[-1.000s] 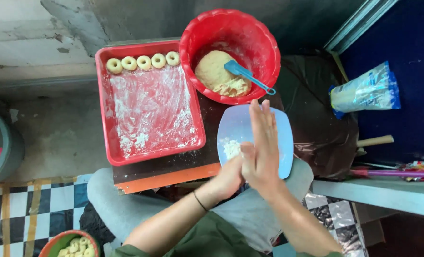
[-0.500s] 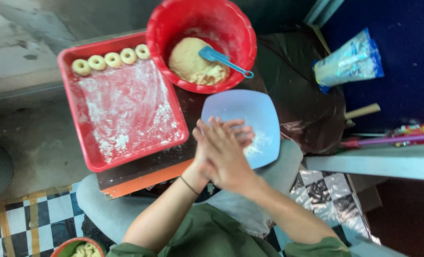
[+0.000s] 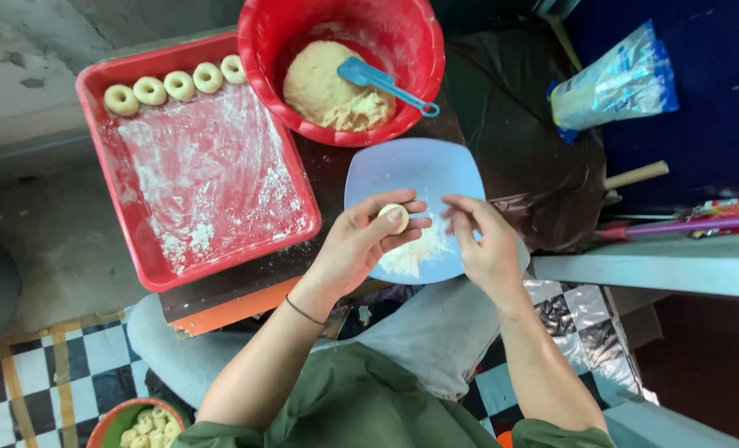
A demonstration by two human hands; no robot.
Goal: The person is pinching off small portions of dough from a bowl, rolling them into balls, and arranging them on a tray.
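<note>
Dough ball [image 3: 392,217] now in left hand [image 3: 361,245] grip, right hand [image 3: 484,245] parted, fingers loose.

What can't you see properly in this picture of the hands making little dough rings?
- Dough ball: mostly covered by the left hand in the head view.
- Right hand: its palm faces away, so anything in it is hidden.
- Red bowl: its far rim is cut off by the top edge.
- Green bowl of rings: cut off by the bottom edge.
- Plastic bag: contents too unclear to tell.
</note>
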